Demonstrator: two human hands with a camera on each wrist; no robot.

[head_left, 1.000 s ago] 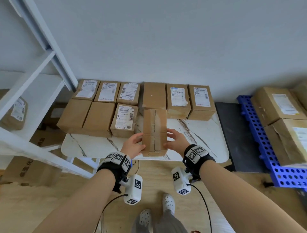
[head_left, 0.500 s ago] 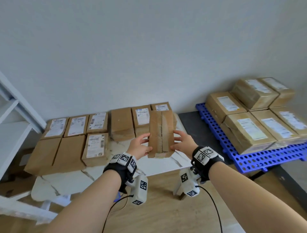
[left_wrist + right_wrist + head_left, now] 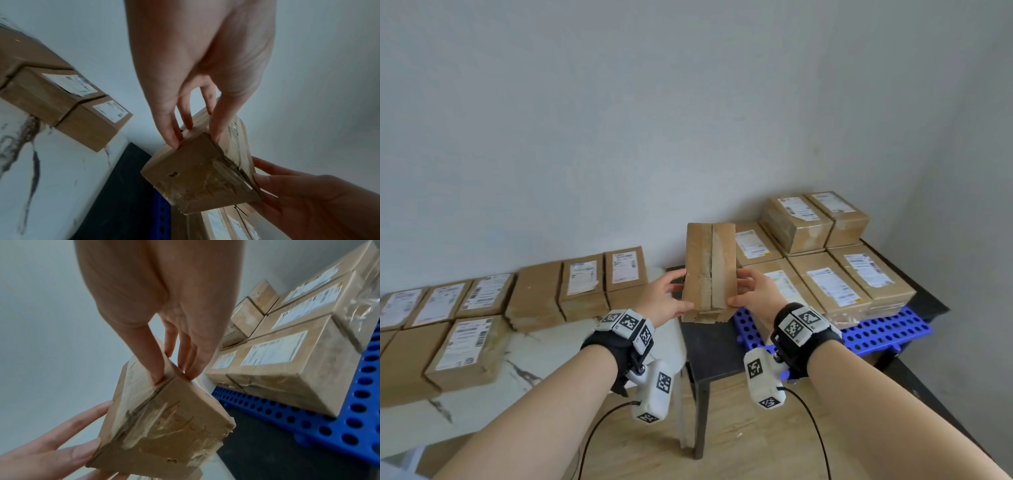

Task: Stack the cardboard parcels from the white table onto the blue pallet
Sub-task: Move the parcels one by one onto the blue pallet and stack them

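Parcel (image 3: 709, 270) now nearer blue pallet (image 3: 887, 334), between both hands' grip, left (image 3: 666, 301) and right (image 3: 756, 296).

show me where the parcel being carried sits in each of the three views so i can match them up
Head: the carried parcel is just right of centre, held between the left hand and right hand.
Left wrist: lower centre-right, under the fingers.
Right wrist: lower centre-left, taped end facing the camera.
Shared landmark: the blue pallet, in all three views.
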